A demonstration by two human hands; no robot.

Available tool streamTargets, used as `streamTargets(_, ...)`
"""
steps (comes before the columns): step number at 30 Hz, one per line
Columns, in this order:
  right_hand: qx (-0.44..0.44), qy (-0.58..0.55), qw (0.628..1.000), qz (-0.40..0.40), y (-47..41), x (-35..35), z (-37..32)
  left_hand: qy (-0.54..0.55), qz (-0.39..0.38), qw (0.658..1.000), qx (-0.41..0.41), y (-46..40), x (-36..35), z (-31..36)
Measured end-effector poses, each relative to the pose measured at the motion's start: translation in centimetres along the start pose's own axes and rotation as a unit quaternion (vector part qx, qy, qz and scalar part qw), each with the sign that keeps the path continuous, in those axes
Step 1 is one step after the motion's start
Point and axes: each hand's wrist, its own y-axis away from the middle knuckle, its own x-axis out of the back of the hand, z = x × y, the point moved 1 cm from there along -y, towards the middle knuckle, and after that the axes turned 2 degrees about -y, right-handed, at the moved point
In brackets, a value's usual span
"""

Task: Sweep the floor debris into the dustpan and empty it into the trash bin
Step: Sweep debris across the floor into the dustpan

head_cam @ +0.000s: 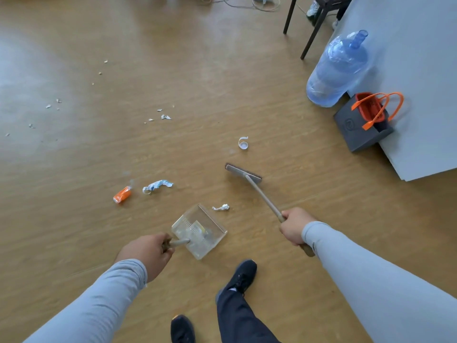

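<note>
My left hand (148, 251) grips the handle of a clear plastic dustpan (199, 230) that holds some pale scraps. My right hand (294, 227) grips the long handle of a broom whose flat head (243, 172) is on the wooden floor ahead. A crumpled white paper (221, 207) lies just past the dustpan's mouth. Farther left lie a blue-white wrapper (157, 186) and an orange wrapper (122, 194). A curled white strip (243, 142) lies beyond the broom head. Several small white scraps (165, 117) are scattered farther away at the left.
A big blue water jug (337, 70) stands at the right beside a grey board (420, 82). A dark box with an orange-handled basket (368, 120) sits next to it. Dark table legs (314, 30) stand behind. My shoes (243, 274) are near the dustpan.
</note>
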Motion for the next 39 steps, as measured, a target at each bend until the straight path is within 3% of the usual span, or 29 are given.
streamTargets(5,-0.005,0.093,0.995,-0.030,-1.2,-0.9,-1.1,0.000,-0.003,1.000,0.007,-1.3,0.5,-0.4)
streamTargets(10,-0.017,0.167,0.984,-0.054,2.5,-1.1,2.1,-0.006,-0.017,1.000,-0.005,-1.9,1.3,-1.1)
streamTargets(16,-0.070,-0.036,0.995,-0.063,6.4,0.3,5.6,-0.008,-0.028,0.999,-0.031,-2.7,2.3,-1.2)
streamTargets(20,-0.101,-0.139,0.985,-0.025,8.7,-1.3,6.4,-0.022,-0.028,0.999,-0.040,-2.6,2.4,-1.5)
streamTargets(24,-0.094,-0.124,0.988,-0.008,6.6,-4.9,3.5,-0.027,-0.026,0.998,-0.045,-2.5,2.0,-1.1)
streamTargets(31,-0.067,-0.063,0.991,-0.096,7.2,-12.6,-0.9,-0.032,-0.024,0.998,-0.049,-2.6,1.7,-1.7)
streamTargets(35,-0.058,-0.048,0.990,-0.120,9.8,-11.1,0.5,-0.026,-0.026,0.998,-0.053,-2.4,1.7,-1.9)
streamTargets(39,-0.070,-0.130,0.983,-0.113,11.5,-7.1,3.0,-0.025,-0.029,0.998,-0.053,-1.9,1.5,-2.3)
